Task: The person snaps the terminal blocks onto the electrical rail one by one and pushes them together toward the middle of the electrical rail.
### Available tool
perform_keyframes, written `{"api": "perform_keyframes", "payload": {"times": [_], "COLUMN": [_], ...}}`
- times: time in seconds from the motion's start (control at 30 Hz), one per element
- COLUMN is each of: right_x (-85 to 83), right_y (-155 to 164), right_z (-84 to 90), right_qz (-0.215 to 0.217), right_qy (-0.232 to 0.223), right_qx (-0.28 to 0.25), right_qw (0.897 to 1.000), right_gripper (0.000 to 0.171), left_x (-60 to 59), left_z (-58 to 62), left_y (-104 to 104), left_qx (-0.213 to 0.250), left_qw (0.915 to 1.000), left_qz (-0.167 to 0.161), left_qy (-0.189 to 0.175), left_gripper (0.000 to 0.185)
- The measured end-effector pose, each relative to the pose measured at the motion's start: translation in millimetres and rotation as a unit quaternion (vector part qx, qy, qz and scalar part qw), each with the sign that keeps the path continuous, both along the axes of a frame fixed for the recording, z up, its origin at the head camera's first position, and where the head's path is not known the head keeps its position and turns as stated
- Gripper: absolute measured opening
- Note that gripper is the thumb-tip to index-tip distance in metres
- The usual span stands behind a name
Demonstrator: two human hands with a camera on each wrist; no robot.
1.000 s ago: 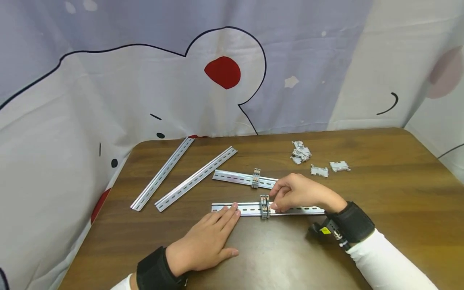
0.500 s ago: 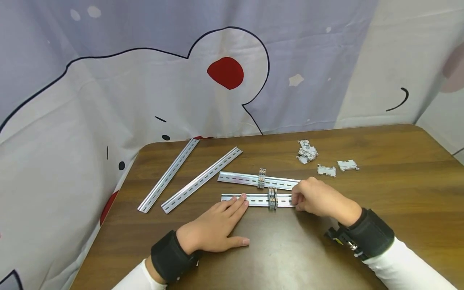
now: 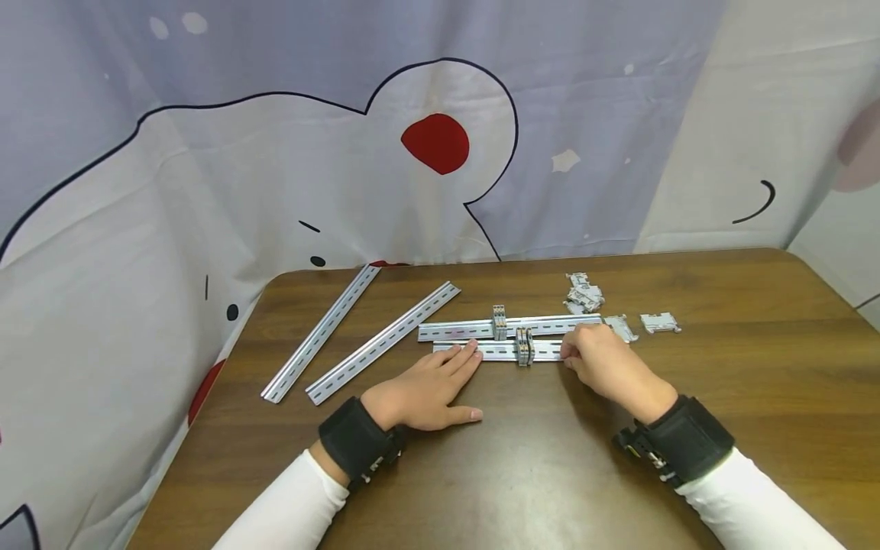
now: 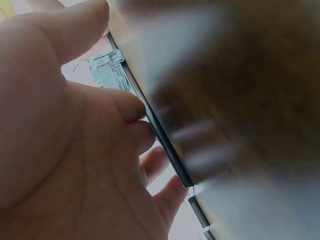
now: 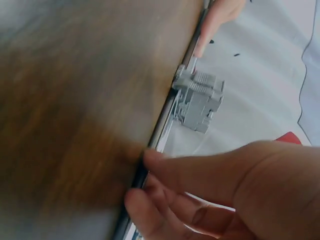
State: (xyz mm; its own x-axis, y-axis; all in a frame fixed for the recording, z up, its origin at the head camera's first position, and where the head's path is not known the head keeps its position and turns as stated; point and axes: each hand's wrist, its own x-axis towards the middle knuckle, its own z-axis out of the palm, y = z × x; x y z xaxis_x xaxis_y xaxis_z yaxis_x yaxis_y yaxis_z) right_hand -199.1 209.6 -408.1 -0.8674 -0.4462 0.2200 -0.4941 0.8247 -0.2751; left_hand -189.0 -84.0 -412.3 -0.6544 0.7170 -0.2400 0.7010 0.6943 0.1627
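Observation:
A slotted metal DIN rail (image 3: 496,351) lies across the table, with a small group of grey terminal blocks (image 3: 524,347) clipped upright near its middle. Over its left part my left hand (image 3: 425,393) rests with straight fingers. My right hand (image 3: 615,370) pinches the rail toward its right end, thumb on the near edge; the right wrist view shows curled fingers beside the terminal blocks (image 5: 200,102). Just behind lies a second DIN rail (image 3: 457,331), nearly parallel, bearing another group of terminal blocks (image 3: 499,322). The near rail's right end is hidden by my right hand.
Two bare DIN rails (image 3: 319,334) (image 3: 381,343) lie slanted at the left. Behind the right hand are a pile of loose terminal blocks (image 3: 584,296), one loose block (image 3: 621,328) by the second rail's end and another (image 3: 660,322) farther right. A patterned cloth hangs behind the table.
My right hand has gone from beside the clipped blocks to the rail's right part. Both hands and the near rail have slid away from me, and the rail behind has shifted back and turned slightly.

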Motion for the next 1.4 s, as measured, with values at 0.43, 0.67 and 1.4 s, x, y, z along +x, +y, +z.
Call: {"api": "perform_keyframes", "payload": {"times": [0.43,0.67,1.4], "right_x": [-18.4,-41.4,-110.2], "right_y": [-27,-80,-144], "right_z": [38.1,46.2,6.2], "right_qz": [-0.043,-0.036,-0.134], "right_qy": [-0.042,-0.061,-0.201], "right_qx": [-0.047,-0.087,0.009], "right_qw": [0.997,0.994,0.970], "right_gripper": [0.013,0.029,0.055], "left_x": [-9.8,-1.6,8.8], "left_z": [14.1,12.5,-12.9], "left_y": [-51,-94,-114], "left_qx": [0.190,0.218,0.221], "left_qw": [0.9807,0.9639,0.9338], "left_qz": [0.042,0.135,0.271], "left_qy": [-0.012,0.073,0.075], "left_gripper": [0.062,0.050,0.046]}}
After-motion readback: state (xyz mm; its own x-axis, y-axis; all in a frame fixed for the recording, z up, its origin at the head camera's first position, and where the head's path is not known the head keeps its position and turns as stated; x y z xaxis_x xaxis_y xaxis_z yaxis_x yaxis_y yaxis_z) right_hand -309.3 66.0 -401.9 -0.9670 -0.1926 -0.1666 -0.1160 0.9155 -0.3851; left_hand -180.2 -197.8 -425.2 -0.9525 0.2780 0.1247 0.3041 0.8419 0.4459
